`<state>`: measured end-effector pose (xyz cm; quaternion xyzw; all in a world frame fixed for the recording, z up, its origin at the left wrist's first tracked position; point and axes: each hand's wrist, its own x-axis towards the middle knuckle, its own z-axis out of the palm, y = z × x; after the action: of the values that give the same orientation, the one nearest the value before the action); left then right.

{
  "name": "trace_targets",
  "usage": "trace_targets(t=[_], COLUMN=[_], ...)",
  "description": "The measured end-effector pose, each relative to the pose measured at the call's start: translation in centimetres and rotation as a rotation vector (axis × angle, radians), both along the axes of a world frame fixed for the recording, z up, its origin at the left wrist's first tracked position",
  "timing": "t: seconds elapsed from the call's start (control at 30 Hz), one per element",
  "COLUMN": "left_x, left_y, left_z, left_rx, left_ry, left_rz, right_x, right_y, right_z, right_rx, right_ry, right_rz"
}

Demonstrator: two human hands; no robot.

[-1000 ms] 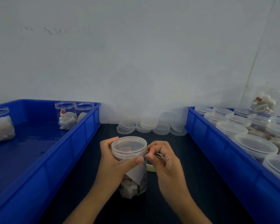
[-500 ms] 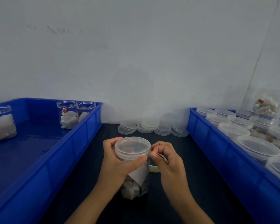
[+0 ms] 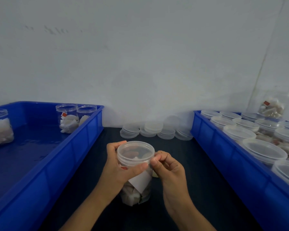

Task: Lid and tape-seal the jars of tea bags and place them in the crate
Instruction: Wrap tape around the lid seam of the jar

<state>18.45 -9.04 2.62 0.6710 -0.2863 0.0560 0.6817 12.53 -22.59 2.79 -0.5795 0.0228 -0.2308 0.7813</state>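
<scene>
A clear plastic jar [image 3: 137, 192] of tea bags stands on the dark table between two blue crates, with a translucent lid [image 3: 135, 151] on top. My left hand [image 3: 118, 165] grips the jar just below the lid, thumb across its front. My right hand [image 3: 168, 167] pinches something thin at the lid's right rim; it looks like clear tape, hard to make out. A pale tape roll [image 3: 155, 174] peeks out behind the right hand. The right crate [image 3: 223, 155] holds several lidded jars [image 3: 264, 151].
The left blue crate [image 3: 45, 164] holds three open jars of tea bags [image 3: 68, 120] along its back and left. Stacks of spare lids [image 3: 155, 129] sit against the white wall at the back of the table. A bag of tea bags [image 3: 272, 109] leans at far right.
The two hands and the jar have stayed almost in place. My right hand's pinch has shifted slightly along the lid's rim.
</scene>
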Motion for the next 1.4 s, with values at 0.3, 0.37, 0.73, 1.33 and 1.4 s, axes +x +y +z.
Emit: trace_targets(t=[0.3,0.37,0.73,1.33,1.4], left_x=[0.4,0.5,0.6,0.4,0.9], left_y=[0.8,0.9,1.7,0.5,0.2], left_z=[0.0,-0.1,0.0,-2.0,-2.0], left_rx=[-0.011,-0.025,-0.037,0.165,0.220], left_ry=[0.096,0.112,0.211,0.153,0.147], left_rz=[-0.198,-0.219,-0.252,-0.329,-0.292], right_x=[0.8,0.9,0.3,-0.6,-0.5], right_y=[-0.2,-0.1,-0.1,-0.7,-0.5], right_z=[-0.3,-0.3,-0.2,-0.8,-1.0], right_rx=[0.382,0.414,0.204,-0.046,-0.180], right_ry=[0.012,0.007,-0.002,-0.016,-0.009], right_rz=[0.287,0.317,0.291,0.305,0.228])
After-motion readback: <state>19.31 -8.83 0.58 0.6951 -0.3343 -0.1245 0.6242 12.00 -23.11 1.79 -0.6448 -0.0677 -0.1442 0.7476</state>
